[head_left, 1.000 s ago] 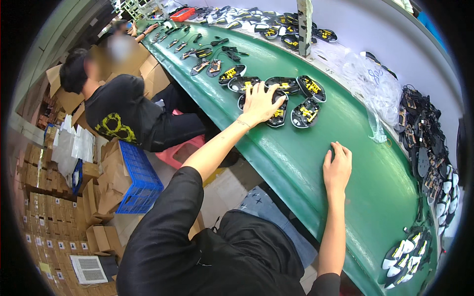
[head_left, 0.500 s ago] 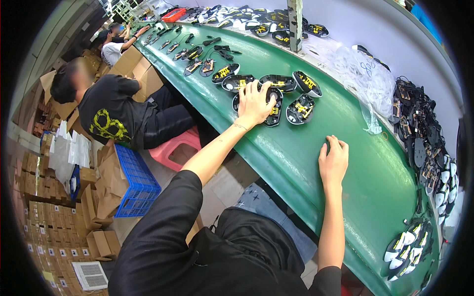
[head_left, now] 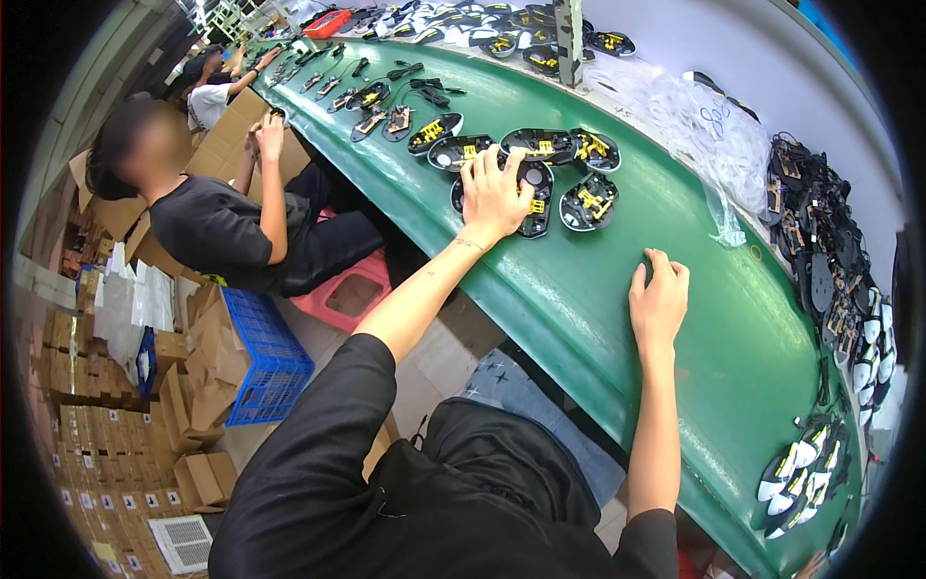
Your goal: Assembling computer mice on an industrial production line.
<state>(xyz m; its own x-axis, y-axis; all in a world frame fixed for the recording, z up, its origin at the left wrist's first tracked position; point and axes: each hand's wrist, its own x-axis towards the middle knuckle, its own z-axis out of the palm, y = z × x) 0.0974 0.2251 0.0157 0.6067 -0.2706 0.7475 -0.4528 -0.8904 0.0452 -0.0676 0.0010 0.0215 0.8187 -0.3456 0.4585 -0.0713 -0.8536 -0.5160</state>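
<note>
My left hand (head_left: 496,198) lies palm down with its fingers spread over several oval black shells with yellow inner parts, apparently computer mouse shells. Its fingertips touch them; the hand covers much of a mouse shell (head_left: 533,222). Around it lie one mouse shell (head_left: 436,133) at the far left, another mouse shell (head_left: 540,145) just beyond the fingers, and two more to the right: a mouse shell (head_left: 596,151) and a nearer, white-edged mouse shell (head_left: 587,203). My right hand (head_left: 659,299) rests on the green work surface (head_left: 733,367), fingers loosely bent and apart, holding nothing.
Corded circuit assemblies (head_left: 397,121) line the far left. Clear plastic bags (head_left: 714,145) lie by a post (head_left: 569,43). A dark heap of parts (head_left: 815,241) runs along the right, white-and-black shells (head_left: 801,478) nearer. A seated co-worker (head_left: 212,222) is at left, beside a blue crate (head_left: 265,357).
The rightmost far mouse shell has turned and now sits closer to its neighbour. My hands stay nearly in place. The seated co-worker has turned and raised their hands.
</note>
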